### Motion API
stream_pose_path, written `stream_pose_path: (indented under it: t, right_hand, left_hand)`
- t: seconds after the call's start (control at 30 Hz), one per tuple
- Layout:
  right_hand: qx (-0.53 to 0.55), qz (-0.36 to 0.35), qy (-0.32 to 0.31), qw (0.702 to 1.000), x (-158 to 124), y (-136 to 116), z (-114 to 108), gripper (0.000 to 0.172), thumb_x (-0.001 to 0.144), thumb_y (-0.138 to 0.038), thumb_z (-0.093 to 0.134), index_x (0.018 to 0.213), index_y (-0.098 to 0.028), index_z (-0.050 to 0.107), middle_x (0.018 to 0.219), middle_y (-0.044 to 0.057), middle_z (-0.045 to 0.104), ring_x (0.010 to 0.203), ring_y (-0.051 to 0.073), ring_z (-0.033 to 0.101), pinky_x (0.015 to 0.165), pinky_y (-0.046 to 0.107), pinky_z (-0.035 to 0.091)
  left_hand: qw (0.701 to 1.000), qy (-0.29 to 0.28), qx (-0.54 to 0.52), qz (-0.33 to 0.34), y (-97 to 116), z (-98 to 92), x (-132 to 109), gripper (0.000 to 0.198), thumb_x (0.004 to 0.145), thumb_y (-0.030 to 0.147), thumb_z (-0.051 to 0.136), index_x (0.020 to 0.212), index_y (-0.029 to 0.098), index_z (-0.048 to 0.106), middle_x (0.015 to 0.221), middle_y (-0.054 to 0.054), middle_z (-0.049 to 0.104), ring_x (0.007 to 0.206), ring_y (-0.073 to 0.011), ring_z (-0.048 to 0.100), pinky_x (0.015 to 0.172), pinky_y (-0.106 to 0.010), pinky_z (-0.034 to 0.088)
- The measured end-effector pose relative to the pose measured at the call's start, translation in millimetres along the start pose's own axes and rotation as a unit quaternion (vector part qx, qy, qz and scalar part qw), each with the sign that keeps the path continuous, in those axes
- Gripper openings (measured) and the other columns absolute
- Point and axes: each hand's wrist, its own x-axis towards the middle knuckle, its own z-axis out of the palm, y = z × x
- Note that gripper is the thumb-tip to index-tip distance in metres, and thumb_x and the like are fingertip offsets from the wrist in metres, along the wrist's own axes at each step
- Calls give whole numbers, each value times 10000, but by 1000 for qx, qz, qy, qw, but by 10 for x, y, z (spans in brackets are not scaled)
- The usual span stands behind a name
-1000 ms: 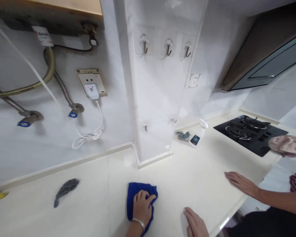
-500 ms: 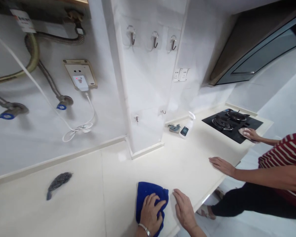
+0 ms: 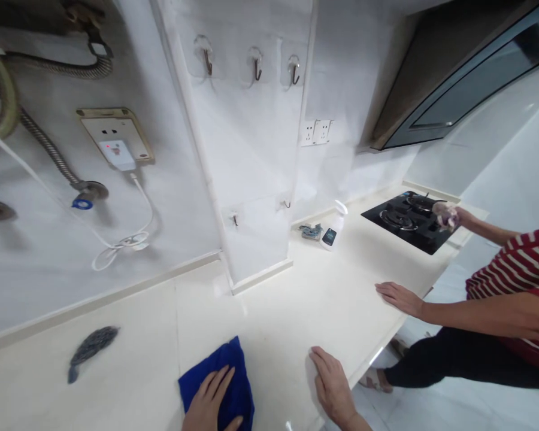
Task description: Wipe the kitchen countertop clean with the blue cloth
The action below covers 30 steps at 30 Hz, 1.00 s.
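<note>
A blue cloth (image 3: 239, 383) lies spread on the pale countertop (image 3: 287, 311). On top of it rests my left hand (image 3: 211, 398), fingers stretched out and thumb apart, pressing it flat rather than gripping it. My right hand (image 3: 333, 383) sits farther right near the counter's front edge, fingers extended and touching the bare surface. Nothing is in it. A dark grey, mesh-like bundle (image 3: 92, 347) lies on the counter to the left of the cloth.
A white spray bottle (image 3: 333, 230) and a greyish-blue crumpled item (image 3: 311, 231) stand by the wall. At right, a co-worker's hand (image 3: 399, 299) rests on the counter; their other holds a pale rag (image 3: 445, 215) over the gas hob (image 3: 408, 221). A wall column (image 3: 256, 239) juts out.
My left hand has slid the blue cloth to the left, and its fingers have straightened. My right hand stays on the counter. The co-worker's rag has lifted off the hob. The view has shifted.
</note>
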Motion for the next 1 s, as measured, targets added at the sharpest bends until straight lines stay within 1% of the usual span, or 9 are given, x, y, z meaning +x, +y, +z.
stream_pose_path:
  t: [0.1,0.2,0.4,0.53,0.63,0.7,0.8,0.9,1.0]
  right_hand:
    - [3,-6,3,1000,8,-3,-5,594,890,-61,442,1445,-239,560,1418,100,630,1268,261,621,1018,454,580]
    - [-4,-18,9,1000,30,-10,-19,586,882,-57,452,1430,-226,570,1400,100,644,1247,253,635,997,425,589]
    - [-12,-24,-17,999,1,15,-43,602,867,-64,480,1444,-215,561,1413,109,645,1253,272,646,997,429,597]
    - [-23,-30,-34,999,-65,100,0,641,862,-49,459,1474,-228,523,1403,118,655,1237,293,665,980,445,607]
    - [-35,-40,-42,998,-95,161,20,641,861,-53,454,1474,-232,510,1391,124,662,1220,298,677,959,434,615]
    - [-42,-43,-54,997,-115,184,17,623,872,-72,464,1474,-230,501,1404,129,654,1219,300,677,956,429,615]
    - [-52,-40,-68,996,-166,215,11,566,916,-123,477,1474,-219,488,1407,145,647,1216,303,673,953,430,612]
    - [-52,-41,-70,995,-234,284,37,515,956,-183,474,1468,-229,493,1380,144,660,1192,304,678,904,422,622]
    - [-35,-54,-65,996,-276,400,89,510,954,-204,470,1458,-265,517,1348,124,683,1145,311,698,827,413,633]
  left_hand:
    - [999,29,9,-19,147,101,-21,741,886,532,605,1563,372,351,1582,-8,545,1353,-337,564,1041,-513,591]
    - [997,12,-30,-69,546,203,275,634,937,459,543,1546,362,394,1587,-36,542,1357,-358,525,1063,-576,535]
    - [985,-85,-122,-84,1408,175,1660,670,926,402,560,1565,306,381,1672,-63,421,1454,-369,392,1190,-604,383]
    - [986,-91,-125,-71,1485,187,2541,699,893,371,599,1557,280,400,1668,-67,427,1442,-383,381,1169,-597,396]
    - [986,-84,-121,-74,1318,175,2813,681,881,346,614,1536,310,430,1647,-38,460,1406,-371,405,1136,-575,422]
    - [987,-72,-113,-92,1151,133,2765,657,880,320,616,1516,341,453,1621,-8,493,1367,-353,431,1115,-548,433]
    - [983,-50,-90,-151,801,3,2432,627,895,295,596,1503,368,465,1592,7,518,1316,-328,460,1088,-508,440]
    - [970,-28,-63,-235,297,-206,1920,584,920,299,556,1494,375,480,1571,0,533,1310,-310,465,1079,-474,445]
    - [935,-2,-35,-354,-271,-449,1284,557,954,336,478,1511,323,472,1580,-40,517,1300,-334,469,1067,-484,463]
